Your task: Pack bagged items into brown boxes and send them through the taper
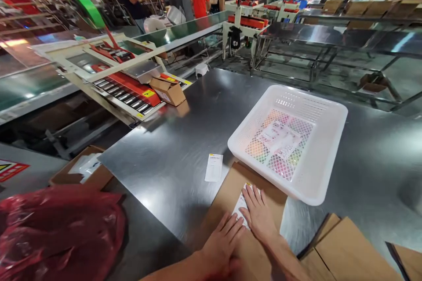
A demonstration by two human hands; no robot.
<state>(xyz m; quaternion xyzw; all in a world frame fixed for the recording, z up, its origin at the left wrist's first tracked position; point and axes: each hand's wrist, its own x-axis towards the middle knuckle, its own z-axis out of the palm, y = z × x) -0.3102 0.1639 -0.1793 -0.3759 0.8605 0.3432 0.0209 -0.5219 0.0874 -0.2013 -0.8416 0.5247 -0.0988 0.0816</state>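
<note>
place: cardboard box (227, 184) at near bench (184, 140) edge, just beside white basket (318, 186) | grip: left hand (224, 239), right hand (259, 215) flat, unclenched, pressing label (239, 207) | handling: box likely light, stiff, take by sides; label thin, floppy

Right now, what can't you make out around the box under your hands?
Head view:
Label on the box: mostly covered by the left hand and right hand; print unreadable.
Box: near end cut off by the bottom edge.
Loose slip on the table: print too small.
Packets in the basket: wording blurred.
Red bag: contents hidden by its plastic.
</note>
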